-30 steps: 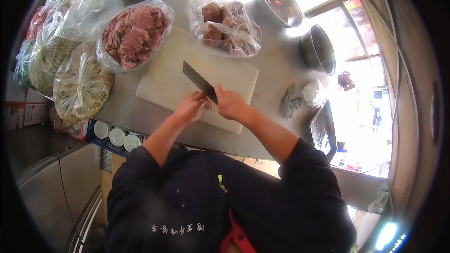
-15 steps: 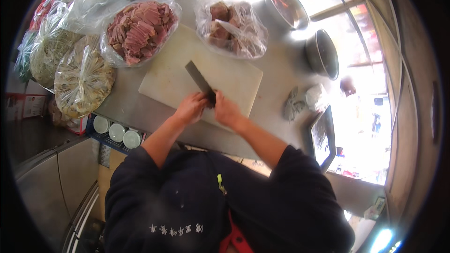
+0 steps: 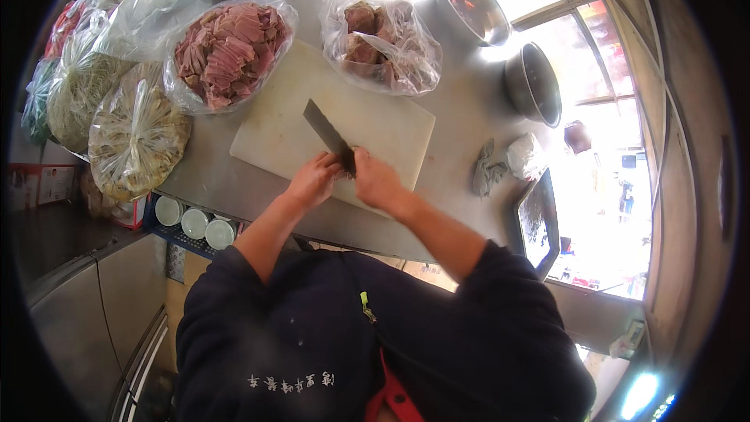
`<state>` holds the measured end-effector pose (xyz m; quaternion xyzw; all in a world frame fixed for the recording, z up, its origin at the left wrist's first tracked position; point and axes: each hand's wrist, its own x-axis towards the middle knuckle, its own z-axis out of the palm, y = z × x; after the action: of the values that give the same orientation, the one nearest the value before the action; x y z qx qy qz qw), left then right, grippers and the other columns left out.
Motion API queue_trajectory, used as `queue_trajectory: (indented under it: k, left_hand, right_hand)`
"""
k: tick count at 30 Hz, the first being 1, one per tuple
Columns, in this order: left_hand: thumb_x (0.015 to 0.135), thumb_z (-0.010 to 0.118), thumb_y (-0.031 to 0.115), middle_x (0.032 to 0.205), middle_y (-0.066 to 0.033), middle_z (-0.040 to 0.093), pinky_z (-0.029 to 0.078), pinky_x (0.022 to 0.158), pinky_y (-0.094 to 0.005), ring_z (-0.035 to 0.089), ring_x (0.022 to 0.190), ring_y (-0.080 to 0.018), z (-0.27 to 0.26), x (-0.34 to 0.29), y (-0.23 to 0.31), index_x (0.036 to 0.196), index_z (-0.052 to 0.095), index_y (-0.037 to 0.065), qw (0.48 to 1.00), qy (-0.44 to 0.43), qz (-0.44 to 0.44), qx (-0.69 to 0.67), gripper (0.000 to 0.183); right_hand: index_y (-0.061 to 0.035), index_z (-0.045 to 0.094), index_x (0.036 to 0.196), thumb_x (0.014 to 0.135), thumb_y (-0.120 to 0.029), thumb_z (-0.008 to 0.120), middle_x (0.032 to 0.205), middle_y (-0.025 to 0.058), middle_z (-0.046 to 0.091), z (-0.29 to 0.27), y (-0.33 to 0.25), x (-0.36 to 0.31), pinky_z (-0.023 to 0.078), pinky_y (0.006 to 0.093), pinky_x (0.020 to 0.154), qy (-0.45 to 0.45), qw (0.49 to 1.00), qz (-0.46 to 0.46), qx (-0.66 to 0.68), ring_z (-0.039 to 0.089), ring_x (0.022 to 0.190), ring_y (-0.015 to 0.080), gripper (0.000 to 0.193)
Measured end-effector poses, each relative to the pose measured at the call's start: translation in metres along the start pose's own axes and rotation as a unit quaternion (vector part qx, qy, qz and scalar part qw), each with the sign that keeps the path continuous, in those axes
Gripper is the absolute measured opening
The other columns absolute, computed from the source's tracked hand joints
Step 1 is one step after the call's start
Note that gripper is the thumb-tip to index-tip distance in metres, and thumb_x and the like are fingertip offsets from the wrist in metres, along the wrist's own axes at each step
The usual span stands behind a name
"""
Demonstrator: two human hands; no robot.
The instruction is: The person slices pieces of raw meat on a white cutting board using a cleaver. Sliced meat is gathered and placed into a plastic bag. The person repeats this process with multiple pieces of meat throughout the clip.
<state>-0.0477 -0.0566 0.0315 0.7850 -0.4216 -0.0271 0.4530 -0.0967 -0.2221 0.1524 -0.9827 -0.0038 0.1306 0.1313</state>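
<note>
The right hand (image 3: pixel 377 180) was clenched on the handle of a cleaver (image 3: pixel 328 135), blade slanting up-left over the white board (image 3: pixel 391 129). The left hand (image 3: pixel 315 180) curled beside the blade's heel, touching it; whether it held anything I could not tell. The cleaver looked stiff, heavy and sharp, best held by the handle. Bagged sliced meat (image 3: pixel 226 51), bagged chunks (image 3: pixel 383 43) and two bowls (image 3: pixel 533 82) crowded the worktop (image 3: pixel 461 121).

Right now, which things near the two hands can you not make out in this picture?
Head view only:
- What lies under the left hand on the cutting board: hidden by the fingers.
- Cleaver handle: covered by the right hand.
- Contents of the far metal bowls: washed out by window glare.
</note>
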Motion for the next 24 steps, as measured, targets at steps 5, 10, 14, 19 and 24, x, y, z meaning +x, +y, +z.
queue_trajectory:
  k: [5, 10, 14, 19, 24]
  left_hand:
    - [0.083, 0.061, 0.000, 0.106, -0.0097, 0.066, 0.054, 0.086, -0.0412, 0.061, 0.102, -0.0325, 0.021, -0.020, -0.022, 0.097, 0.071, 0.007, 0.992, -0.005, 0.025, -0.121, 0.019]
    - [0.083, 0.061, -0.002, 0.104, -0.0070, 0.067, 0.055, 0.085, -0.0408, 0.063, 0.099, -0.0315, 0.003, 0.001, -0.007, 0.097, 0.072, 0.010, 0.999, -0.009, 0.030, -0.005, 0.021]
    - [0.083, 0.063, -0.002, 0.104, -0.0050, 0.067, 0.055, 0.084, -0.0402, 0.064, 0.098, -0.0311, 0.001, -0.011, -0.001, 0.094, 0.073, 0.010, 0.999, 0.012, 0.014, -0.026, 0.019]
    - [0.082, 0.066, 0.001, 0.105, -0.0065, 0.066, 0.055, 0.083, -0.0396, 0.064, 0.100, -0.0309, 0.008, -0.008, -0.002, 0.094, 0.072, 0.009, 1.000, 0.003, -0.029, 0.009, 0.015]
    - [0.081, 0.066, 0.001, 0.100, -0.0074, 0.066, 0.055, 0.080, -0.0413, 0.064, 0.095, -0.0324, -0.002, -0.005, 0.001, 0.088, 0.070, 0.008, 0.999, 0.031, -0.016, -0.025, 0.010]
  right_hand:
    - [0.0023, 0.048, 0.111, 0.090, -0.009, 0.058, 0.106, 0.0297, 0.068, 0.000, 0.004, 0.013, 0.054, 0.0531, 0.081, -0.088, 0.996, 0.019, 0.025, 0.068, 0.097, 0.0467, 0.026]
    - [0.0021, 0.048, 0.111, 0.090, -0.008, 0.058, 0.108, 0.0296, 0.067, 0.031, 0.004, -0.002, 0.054, 0.0530, 0.082, 0.128, 0.989, -0.071, 0.000, 0.066, 0.101, 0.0470, 0.025]
    - [0.0020, 0.048, 0.112, 0.090, -0.006, 0.056, 0.109, 0.0294, 0.067, 0.008, 0.004, 0.009, 0.053, 0.0538, 0.082, -0.047, 0.997, 0.020, 0.050, 0.066, 0.100, 0.0473, 0.025]
    - [0.0010, 0.048, 0.115, 0.092, -0.007, 0.051, 0.103, 0.0293, 0.069, 0.035, 0.001, -0.005, 0.053, 0.0562, 0.080, -0.054, 0.996, 0.062, 0.027, 0.067, 0.093, 0.0488, 0.025]
    - [0.0020, 0.047, 0.114, 0.090, -0.007, 0.053, 0.102, 0.0294, 0.068, 0.010, 0.003, 0.009, 0.053, 0.0559, 0.080, -0.021, 0.999, 0.004, 0.049, 0.067, 0.094, 0.0480, 0.027]
